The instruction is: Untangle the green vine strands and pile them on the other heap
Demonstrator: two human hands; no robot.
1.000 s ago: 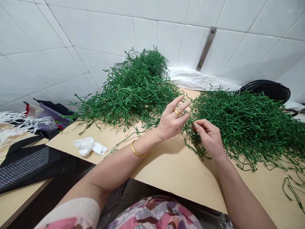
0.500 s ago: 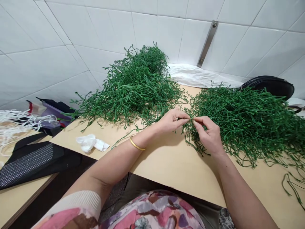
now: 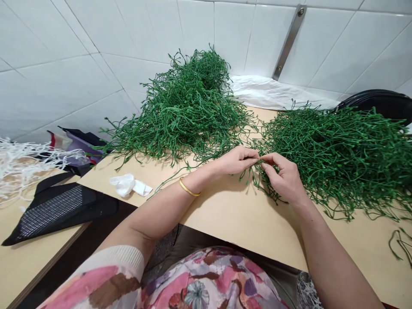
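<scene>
Thin green cords with small knobbed ends lie in two large piles on the table [image 3: 231, 214]. My left hand [image 3: 240, 161], with a gold bangle [image 3: 189, 187] on its forearm, pinches a green cord between thumb and fingers. Close beside it, almost fingertip to fingertip, my right hand [image 3: 285, 176] pinches at the same spot. The exact bit of cord between them is too small to make out. Behind the left hand rises the taller green cord pile [image 3: 193, 107], and the wider green cord pile [image 3: 350, 154] spreads to the right of my right hand.
A crumpled white tissue [image 3: 130, 185] lies near the table's left edge. On a second surface at left are white cords [image 3: 28, 167] and a black mesh-panelled item [image 3: 54, 210]. White cloth [image 3: 273, 94] and a black bag [image 3: 378, 103] rest by the tiled wall.
The camera view has shifted slightly, so the scene sits a little higher and its sides have moved right. Both hands stay pinched together, with only small finger movement.
</scene>
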